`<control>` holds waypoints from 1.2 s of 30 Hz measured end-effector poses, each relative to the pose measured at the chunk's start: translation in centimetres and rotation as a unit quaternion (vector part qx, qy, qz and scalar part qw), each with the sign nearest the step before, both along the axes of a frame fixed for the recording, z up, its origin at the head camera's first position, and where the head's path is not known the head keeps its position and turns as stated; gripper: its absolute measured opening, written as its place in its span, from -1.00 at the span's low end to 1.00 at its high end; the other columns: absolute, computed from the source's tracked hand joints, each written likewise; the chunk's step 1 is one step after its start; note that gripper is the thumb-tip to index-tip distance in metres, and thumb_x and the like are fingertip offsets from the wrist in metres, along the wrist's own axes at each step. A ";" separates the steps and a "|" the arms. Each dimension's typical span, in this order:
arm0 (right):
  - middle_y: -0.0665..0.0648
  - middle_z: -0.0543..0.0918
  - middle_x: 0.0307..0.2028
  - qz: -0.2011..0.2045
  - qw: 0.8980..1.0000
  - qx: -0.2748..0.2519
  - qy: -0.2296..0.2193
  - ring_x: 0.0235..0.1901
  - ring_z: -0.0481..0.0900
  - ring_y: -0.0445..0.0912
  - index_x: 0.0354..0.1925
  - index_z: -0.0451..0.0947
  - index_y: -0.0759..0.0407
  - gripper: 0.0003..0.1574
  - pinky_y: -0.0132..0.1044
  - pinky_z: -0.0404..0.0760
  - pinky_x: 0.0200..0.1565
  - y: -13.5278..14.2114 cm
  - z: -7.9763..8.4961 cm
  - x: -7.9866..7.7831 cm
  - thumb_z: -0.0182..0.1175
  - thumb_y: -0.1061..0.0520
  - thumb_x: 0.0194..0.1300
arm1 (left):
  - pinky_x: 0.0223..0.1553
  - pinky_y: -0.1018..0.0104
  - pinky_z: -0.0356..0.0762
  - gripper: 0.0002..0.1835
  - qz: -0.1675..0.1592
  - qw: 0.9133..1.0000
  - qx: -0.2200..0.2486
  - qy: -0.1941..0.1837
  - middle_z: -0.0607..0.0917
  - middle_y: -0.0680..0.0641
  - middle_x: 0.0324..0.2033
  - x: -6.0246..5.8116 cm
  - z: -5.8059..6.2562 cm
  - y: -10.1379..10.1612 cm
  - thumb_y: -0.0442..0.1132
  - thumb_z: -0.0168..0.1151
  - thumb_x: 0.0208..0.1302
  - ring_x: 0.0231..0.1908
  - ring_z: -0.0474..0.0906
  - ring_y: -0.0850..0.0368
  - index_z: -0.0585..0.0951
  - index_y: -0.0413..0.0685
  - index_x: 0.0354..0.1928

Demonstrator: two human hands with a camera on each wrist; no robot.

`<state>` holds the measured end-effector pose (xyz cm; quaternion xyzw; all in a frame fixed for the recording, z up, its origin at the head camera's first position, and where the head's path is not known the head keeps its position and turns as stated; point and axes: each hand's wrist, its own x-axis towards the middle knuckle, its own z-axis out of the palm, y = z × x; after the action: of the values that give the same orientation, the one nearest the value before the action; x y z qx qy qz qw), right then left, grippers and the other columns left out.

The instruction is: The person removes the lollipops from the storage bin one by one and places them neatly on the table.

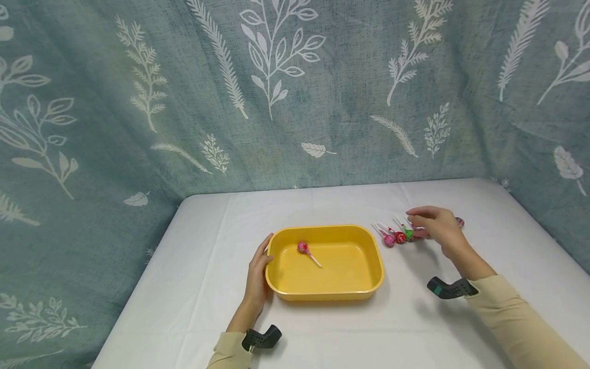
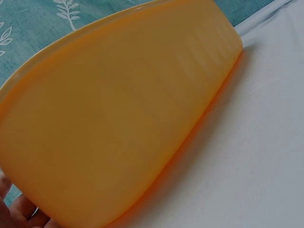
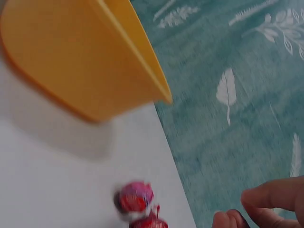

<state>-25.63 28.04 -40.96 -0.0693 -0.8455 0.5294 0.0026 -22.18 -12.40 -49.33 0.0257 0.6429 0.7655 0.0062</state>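
Observation:
A yellow plastic tray (image 1: 324, 295) lies on the white cloth, with one pink-and-red lollipop (image 1: 302, 248) inside, its white stick towards the front right. My left hand (image 1: 257, 279) holds the tray's left side, thumb at the rim and fingers along the outer wall; fingertips (image 2: 21, 209) show below the tray's corner in the left wrist view. My right hand (image 1: 435, 225) hovers over a row of several wrapped lollipops (image 1: 389, 240) right of the tray. Its fingers are bent, with a gap to the thumb and nothing visible between them. The hand covers part of the row.
White cloth covers the table (image 1: 221, 246). Behind and beside it hangs a blue-green curtain (image 1: 341, 102) with white leaf prints. Each wrist wears a black device (image 1: 451, 288) below its beige sleeve (image 1: 511, 312).

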 end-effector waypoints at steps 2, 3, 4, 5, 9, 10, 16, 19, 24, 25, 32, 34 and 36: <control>0.40 0.44 0.16 0.020 1.000 -0.006 -0.004 0.06 0.50 0.22 0.23 0.39 0.39 -0.39 -0.12 0.62 -0.06 -1.2 0.6 0.2 0.06 -0.02 0.41 | 0.33 0.09 0.17 -0.39 0.000 1.000 0.000 -0.002 0.31 0.08 0.38 0.0 0.0 0.0 -0.23 -0.16 0.33 0.33 0.27 0.04 0.27 0.16 0.44; 0.40 0.44 0.15 0.031 0.999 -0.011 -0.007 0.07 0.49 0.23 0.22 0.40 0.39 -0.41 -0.08 0.61 -0.04 -1.8 0.8 0.2 0.07 -0.01 0.41 | 0.33 0.09 0.17 -0.39 0.000 1.000 -0.001 -0.003 0.31 0.08 0.38 0.0 0.0 0.0 -0.23 -0.16 0.33 0.33 0.27 0.04 0.28 0.18 0.44; 0.39 0.45 0.13 0.039 0.999 -0.015 -0.007 0.06 0.50 0.23 0.21 0.41 0.39 -0.42 -0.07 0.61 -0.04 -2.3 1.0 0.2 0.07 0.00 0.41 | 0.33 0.09 0.17 -0.39 0.000 1.000 -0.001 -0.003 0.31 0.08 0.38 0.0 0.0 0.0 -0.23 -0.16 0.33 0.33 0.27 0.03 0.28 0.19 0.44; 0.38 0.47 0.11 0.047 0.999 -0.016 -0.006 0.04 0.50 0.22 0.20 0.42 0.39 -0.43 -0.07 0.61 -0.05 -2.9 1.1 0.2 0.09 0.00 0.41 | 0.33 0.09 0.17 -0.39 0.000 1.000 -0.001 -0.003 0.31 0.07 0.38 0.0 0.0 0.0 -0.24 -0.16 0.33 0.33 0.27 0.03 0.28 0.19 0.44; 0.33 0.52 0.03 0.072 0.997 -0.023 -0.010 -0.07 0.57 0.15 0.14 0.46 0.38 -0.48 -0.10 0.64 -0.09 -5.0 1.4 -0.1 0.14 0.04 0.38 | 0.33 0.08 0.17 -0.40 -0.001 1.000 0.001 -0.004 0.32 0.05 0.38 0.0 -0.1 0.0 -0.24 -0.16 0.33 0.33 0.27 0.01 0.29 0.21 0.43; 0.32 0.54 0.02 0.078 0.997 -0.019 -0.009 -0.10 0.59 0.12 0.13 0.48 0.37 -0.50 -0.10 0.65 -0.11 -5.5 1.4 -0.1 0.15 0.05 0.37 | 0.33 0.09 0.17 -0.40 -0.002 1.000 0.001 -0.005 0.31 0.05 0.38 0.0 -0.1 0.1 -0.24 -0.16 0.33 0.33 0.27 0.02 0.29 0.22 0.43; 0.34 0.59 -0.08 0.108 0.994 -0.017 -0.013 -0.19 0.61 0.06 0.06 0.53 0.33 -0.60 -0.23 0.68 -0.25 -8.0 1.5 -0.3 0.17 0.11 0.35 | 0.33 0.09 0.17 -0.40 0.000 1.000 0.003 -0.007 0.32 0.05 0.37 0.0 -0.1 0.1 -0.25 -0.15 0.33 0.32 0.27 0.03 0.30 0.20 0.43; 0.35 0.60 -0.10 0.119 0.993 -0.021 -0.015 -0.18 0.59 0.12 0.04 0.54 0.33 -0.62 -0.30 0.67 -0.29 -9.0 1.5 -0.3 0.18 0.12 0.34 | 0.33 0.09 0.16 -0.39 -0.002 1.000 0.003 -0.007 0.31 0.06 0.38 -0.1 -0.1 0.2 -0.25 -0.16 0.33 0.33 0.26 0.03 0.28 0.16 0.44; 0.35 0.59 -0.12 0.154 0.988 -0.031 -0.013 -0.16 0.57 0.18 0.03 0.53 0.38 -0.63 -0.19 0.68 -0.22 -10.9 1.5 -0.6 0.18 0.17 0.34 | 0.32 0.11 0.19 -0.39 0.000 1.000 0.002 -0.005 0.32 0.07 0.37 -0.1 0.0 0.1 -0.24 -0.15 0.32 0.32 0.28 0.04 0.29 0.19 0.43; 0.34 0.59 -0.13 0.161 0.986 -0.035 -0.013 -0.17 0.57 0.18 0.03 0.53 0.39 -0.63 -0.16 0.68 -0.21 -11.4 1.5 -0.6 0.18 0.18 0.34 | 0.32 0.11 0.19 -0.39 0.000 1.000 0.003 -0.004 0.33 0.07 0.37 -0.1 0.0 0.1 -0.24 -0.15 0.32 0.32 0.28 0.04 0.29 0.19 0.43; 0.40 0.58 -0.15 0.209 0.977 -0.035 -0.019 -0.18 0.57 0.27 0.01 0.53 0.43 -0.66 -0.01 0.67 -0.19 -14.3 1.0 -0.9 0.17 0.22 0.34 | 0.33 0.09 0.16 -0.39 -0.001 1.000 0.001 0.000 0.31 0.06 0.38 0.0 0.0 0.0 -0.24 -0.15 0.32 0.33 0.25 0.03 0.28 0.17 0.44; 0.42 0.58 -0.15 0.219 0.975 -0.034 -0.022 -0.16 0.56 0.30 0.01 0.53 0.42 -0.66 0.02 0.66 -0.19 -15.1 0.9 -1.1 0.16 0.22 0.34 | 0.35 0.10 0.13 -0.39 0.001 1.000 0.001 0.000 0.30 0.07 0.39 0.0 0.0 0.1 -0.25 -0.16 0.32 0.35 0.23 0.04 0.28 0.17 0.44; 0.41 0.58 -0.17 0.226 0.973 -0.028 -0.026 -0.18 0.57 0.28 0.00 0.53 0.41 -0.67 0.01 0.66 -0.19 -15.8 0.8 -1.2 0.17 0.22 0.33 | 0.35 0.10 0.12 -0.39 0.000 1.000 0.001 0.002 0.29 0.06 0.39 0.0 0.0 0.1 -0.26 -0.17 0.32 0.35 0.22 0.04 0.28 0.15 0.44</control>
<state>-26.88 12.22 -40.16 0.1098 -0.8237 0.5381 -0.1410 -22.14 -12.30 -49.31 0.0271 0.6421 0.7662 0.0047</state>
